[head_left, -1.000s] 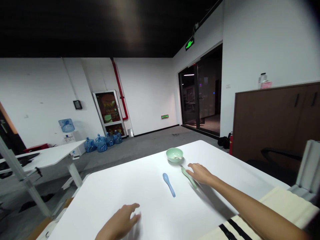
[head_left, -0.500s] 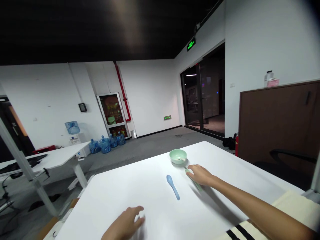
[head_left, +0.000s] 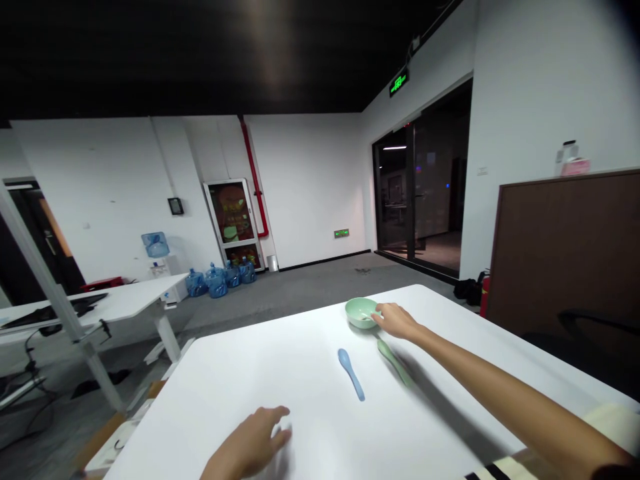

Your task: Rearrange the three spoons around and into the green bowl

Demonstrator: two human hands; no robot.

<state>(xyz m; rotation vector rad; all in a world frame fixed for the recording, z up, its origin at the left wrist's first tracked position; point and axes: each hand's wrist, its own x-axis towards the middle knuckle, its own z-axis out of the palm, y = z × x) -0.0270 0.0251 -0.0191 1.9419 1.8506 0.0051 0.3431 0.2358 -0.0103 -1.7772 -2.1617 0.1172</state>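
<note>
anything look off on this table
Nothing looks spilled or broken. The one odd thing is the blue spoon: it doesn't match the green spoon or the green bowl, which the right hand reaches at the rim.

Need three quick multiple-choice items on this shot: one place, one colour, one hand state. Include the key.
1. Where is the blue spoon?
A. On the floor
B. On the table
C. On the brown cabinet

2. What colour is the bowl?
A. Pale green
B. Red
C. White

3. What is the right hand doing?
A. Holding the blue spoon
B. Out of view
C. Fingertips at the bowl's rim

Key:
1. B: the spoon lies flat on the white tabletop.
2. A: the bowl shows pale green.
3. C: the fingers reach the rim from its right side.
</note>
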